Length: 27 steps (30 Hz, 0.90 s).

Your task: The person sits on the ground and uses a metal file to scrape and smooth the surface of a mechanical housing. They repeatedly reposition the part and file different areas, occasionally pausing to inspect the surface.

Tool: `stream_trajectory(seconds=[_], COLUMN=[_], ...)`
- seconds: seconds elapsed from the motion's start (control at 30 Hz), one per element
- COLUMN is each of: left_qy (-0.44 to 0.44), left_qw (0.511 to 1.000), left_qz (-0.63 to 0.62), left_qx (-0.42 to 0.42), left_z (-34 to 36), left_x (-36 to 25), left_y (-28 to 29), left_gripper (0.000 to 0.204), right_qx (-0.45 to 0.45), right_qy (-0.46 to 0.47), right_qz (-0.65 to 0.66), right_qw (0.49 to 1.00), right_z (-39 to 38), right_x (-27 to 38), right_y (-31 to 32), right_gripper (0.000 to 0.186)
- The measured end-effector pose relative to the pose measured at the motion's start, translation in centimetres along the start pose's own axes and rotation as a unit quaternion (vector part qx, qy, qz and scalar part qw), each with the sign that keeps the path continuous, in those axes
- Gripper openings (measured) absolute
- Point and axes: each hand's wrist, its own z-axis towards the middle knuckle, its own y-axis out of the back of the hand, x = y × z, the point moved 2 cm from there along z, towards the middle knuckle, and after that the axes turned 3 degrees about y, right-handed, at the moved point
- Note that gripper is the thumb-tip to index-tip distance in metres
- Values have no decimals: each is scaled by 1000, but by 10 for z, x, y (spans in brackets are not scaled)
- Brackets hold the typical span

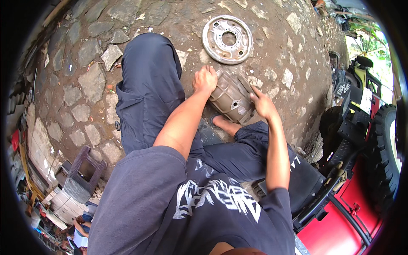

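The left hand [205, 80] has its fingers curled over the upper left edge of a brown-grey, ribbed metal casing [225, 95], grasping it there, while the right hand [263, 105] is closed around one end of a thin, straight, dull-brown bar-like tool [245, 83], whose exact kind cannot be made out. The tool slants from the right hand up and to the left, along the right side of the casing; whether it touches the metal is hard to tell. The casing sits tilted between the two hands, a small dark round hole in its near face. Just below it, between the forearms, shows a bare lower leg [228, 126], and left of the left hand rises a bent knee in dark navy trousers [148, 63]. Beyond both hands, just past the casing, a round, pale grey metal disc [216, 40] with a large central hole lies flat on the brown earth ground set with rough flat stones [91, 80]. Far to the left of the hands and nearer the body stands a purplish-grey plastic stool [87, 170], with another person [80, 229] nearer still, at the rim of the view. Well to the right of the right hand are a big black knobbly tyre [382, 140] and a glossy red vehicle panel [331, 229], with a yellow vehicle [374, 85] farther off.
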Motion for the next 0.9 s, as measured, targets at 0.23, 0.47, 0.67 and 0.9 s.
stream_trajectory(seconds=[0.23,0.47,0.67,0.9], left_qy=[-13,2,-33,-4], left_qw=[999,1000,999,1000], left_qz=[-2,1,6,13], left_qx=[-40,-19,-12,-21], left_z=[10,0,-5,3], left_x=[5,4,3,4], left_y=[-5,-2,-6,-3], left_gripper=[47,46,48,48], right_qx=[32,70,34,68], right_qy=[14,30,36,38], right_qz=[-35,-22,-114,-113], right_qw=[999,997,992,991], right_z=[63,-26,55,39], right_x=[19,28,40,50], right_y=[-3,35,-2,17], right_gripper=[55,54,53,56])
